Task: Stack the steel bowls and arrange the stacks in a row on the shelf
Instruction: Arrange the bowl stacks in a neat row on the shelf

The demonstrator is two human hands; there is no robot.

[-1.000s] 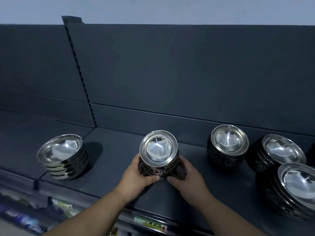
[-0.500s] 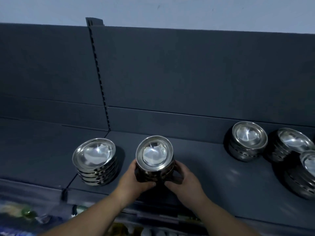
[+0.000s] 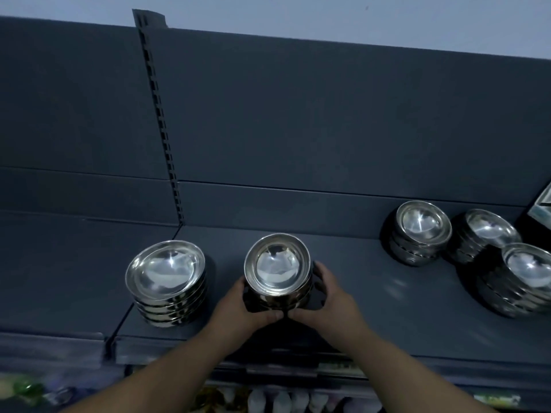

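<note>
Head view: A person's two bare hands clasp a held stack (image 3: 277, 269) of steel bowls at the near middle of a dark grey shelf (image 3: 387, 317). The left hand (image 3: 238, 308) curls round the stack's left side and the right hand (image 3: 331, 302) curls round its right side. The thumbs nearly meet at the near edge, low on the stack, and the right fingers (image 3: 320, 268) wrap round toward the far side. The top bowl faces up and tilts a little toward the camera. Hands and shadow hide the stack's base, so it cannot be told whether it sits on the shelf or is raised just above it.

Just to the left, apart from the hands, a left stack (image 3: 167, 275) of several bowls stands near the shelf's front edge. Well to the right, three more stacks cluster together: a far stack (image 3: 422, 231) against the back panel (image 3: 298, 114), a second far stack (image 3: 489, 231) beside it, and a nearer stack (image 3: 527, 269) at the frame's right edge.

A slotted upright (image 3: 158, 114) runs up the back panel on the left. Blurred goods (image 3: 268, 397) show on a lower level beneath the forearms.
</note>
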